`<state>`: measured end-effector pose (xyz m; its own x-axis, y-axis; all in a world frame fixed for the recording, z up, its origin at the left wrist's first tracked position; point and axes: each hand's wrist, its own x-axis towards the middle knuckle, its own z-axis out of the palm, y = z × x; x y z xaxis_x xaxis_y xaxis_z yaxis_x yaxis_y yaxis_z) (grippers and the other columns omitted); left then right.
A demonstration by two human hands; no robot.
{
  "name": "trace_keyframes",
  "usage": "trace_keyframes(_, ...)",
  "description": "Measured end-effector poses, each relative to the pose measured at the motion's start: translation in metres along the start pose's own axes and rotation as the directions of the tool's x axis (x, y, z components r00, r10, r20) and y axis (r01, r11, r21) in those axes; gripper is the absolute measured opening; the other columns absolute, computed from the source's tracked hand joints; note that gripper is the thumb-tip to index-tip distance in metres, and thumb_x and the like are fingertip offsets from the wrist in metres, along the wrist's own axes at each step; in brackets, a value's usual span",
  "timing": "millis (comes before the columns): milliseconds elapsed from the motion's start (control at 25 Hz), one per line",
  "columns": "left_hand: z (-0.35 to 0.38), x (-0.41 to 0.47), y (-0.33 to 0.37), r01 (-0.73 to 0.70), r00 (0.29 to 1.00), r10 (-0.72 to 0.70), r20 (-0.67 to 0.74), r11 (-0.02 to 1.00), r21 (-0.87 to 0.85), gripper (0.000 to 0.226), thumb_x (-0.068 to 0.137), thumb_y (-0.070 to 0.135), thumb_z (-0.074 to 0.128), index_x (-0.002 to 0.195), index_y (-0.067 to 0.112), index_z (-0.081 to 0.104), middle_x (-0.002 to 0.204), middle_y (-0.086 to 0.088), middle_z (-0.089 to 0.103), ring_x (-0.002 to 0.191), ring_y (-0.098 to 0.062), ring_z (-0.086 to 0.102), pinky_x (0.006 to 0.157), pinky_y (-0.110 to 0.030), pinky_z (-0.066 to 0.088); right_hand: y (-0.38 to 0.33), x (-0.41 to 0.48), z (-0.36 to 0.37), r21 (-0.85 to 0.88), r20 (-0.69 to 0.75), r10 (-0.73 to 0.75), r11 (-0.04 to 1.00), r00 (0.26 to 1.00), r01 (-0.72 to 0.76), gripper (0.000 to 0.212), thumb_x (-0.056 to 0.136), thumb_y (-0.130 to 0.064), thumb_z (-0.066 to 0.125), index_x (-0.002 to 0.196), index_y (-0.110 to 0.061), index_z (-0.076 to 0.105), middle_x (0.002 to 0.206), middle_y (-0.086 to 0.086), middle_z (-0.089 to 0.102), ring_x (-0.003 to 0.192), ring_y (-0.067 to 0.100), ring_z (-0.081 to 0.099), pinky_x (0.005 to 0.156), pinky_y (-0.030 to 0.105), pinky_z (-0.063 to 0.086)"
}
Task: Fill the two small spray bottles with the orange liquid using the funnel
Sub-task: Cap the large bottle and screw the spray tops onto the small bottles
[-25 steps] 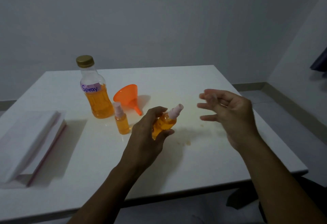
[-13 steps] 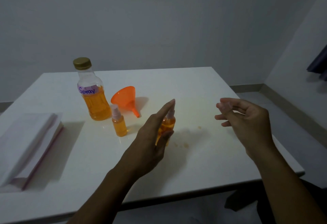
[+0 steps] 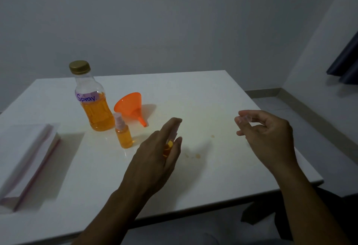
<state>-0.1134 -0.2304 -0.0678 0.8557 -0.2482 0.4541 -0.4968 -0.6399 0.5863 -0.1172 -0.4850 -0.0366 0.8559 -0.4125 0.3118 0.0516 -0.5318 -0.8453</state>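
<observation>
Funnel (image 3: 130, 104), big bottle (image 3: 95, 109) behind left hand (image 3: 155, 159) gripping spray bottle (image 3: 167, 148); right hand (image 3: 269, 134) pinching clear cap (image 3: 244, 119).

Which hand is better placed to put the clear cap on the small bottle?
The right hand. It already pinches the clear cap at its fingertips, beside the left hand, which is wrapped around the small bottle and can steady it.
</observation>
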Motion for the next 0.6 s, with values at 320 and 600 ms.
trace_keyframes(320, 0.008, -0.001, -0.016, 0.065, 0.998, -0.066, 0.011, 0.993, 0.100, 0.039, 0.094, 0.038, 0.050, 0.129, 0.040, 0.034, 0.109, 0.002, 0.068, 0.083, -0.016, 0.065, 0.072, -0.036, 0.058, 0.001, 0.003, -0.001, -0.053, -0.012, -0.014, 0.999, 1.000, 0.013, 0.023, 0.089, -0.039, 0.071, 0.107, -0.026, 0.074, 0.100, -0.010, 0.074, 0.067, -0.002, 0.072, 0.054, 0.010, 0.045)
trace_keyframes(600, 0.008, 0.001, -0.014, 0.097, 0.995, -0.097, -0.012, 0.992, 0.079, 0.041, 0.094, 0.040, 0.050, 0.132, 0.038, 0.036, 0.109, 0.001, 0.069, 0.082, -0.015, 0.066, 0.072, -0.037, 0.058, -0.003, 0.001, 0.001, -0.052, 0.013, -0.034, 0.998, 0.999, 0.034, 0.024, 0.089, -0.039, 0.070, 0.108, -0.026, 0.073, 0.100, -0.011, 0.074, 0.070, 0.002, 0.073, 0.058, 0.014, 0.049)
